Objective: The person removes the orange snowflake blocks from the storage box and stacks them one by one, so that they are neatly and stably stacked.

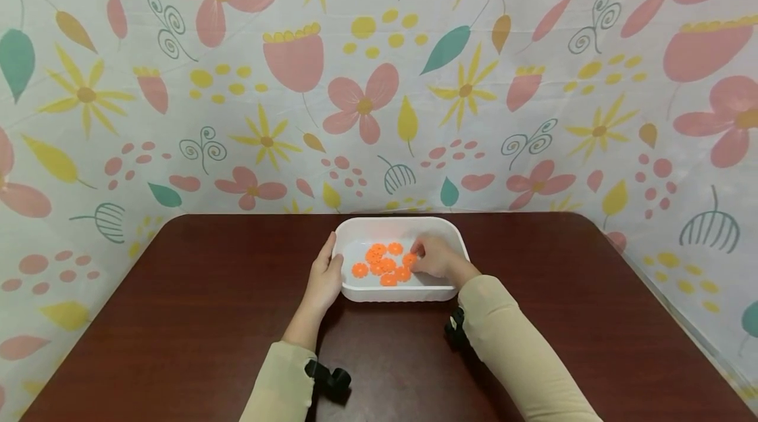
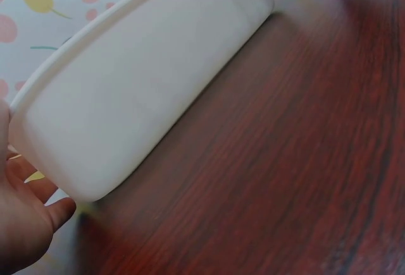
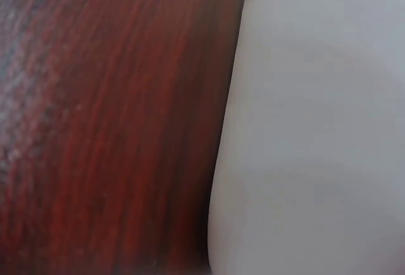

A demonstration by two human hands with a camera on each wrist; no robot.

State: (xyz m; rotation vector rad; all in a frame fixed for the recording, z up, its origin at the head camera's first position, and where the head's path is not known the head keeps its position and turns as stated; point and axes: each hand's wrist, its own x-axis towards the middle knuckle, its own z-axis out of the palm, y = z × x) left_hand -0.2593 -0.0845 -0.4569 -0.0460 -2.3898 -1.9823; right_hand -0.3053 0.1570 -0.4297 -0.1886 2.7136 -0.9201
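Note:
A white rectangular tub (image 1: pixel 383 293) stands on the table near its far edge. Several orange flower-shaped pieces (image 1: pixel 387 265) lie loosely heaped on its floor, most of them left of the middle. My left hand (image 1: pixel 324 277) grips the tub's left end; the left wrist view shows its fingers at the corner of the tub wall (image 2: pixel 126 85). Inside the tub, my right hand (image 1: pixel 435 257) reaches down with curled fingers and pinches one orange piece (image 1: pixel 409 260) at the right of the heap. The right wrist view has only the outer tub wall (image 3: pixel 310 123), with no fingers showing.
The dark red-brown wooden table (image 1: pixel 207 316) extends on both sides of the tub. A white cloth (image 1: pixel 379 165) with printed flowers and leaves hangs behind the table. Black wrist mounts (image 1: pixel 331 379) sit on both sleeves, close above the tabletop.

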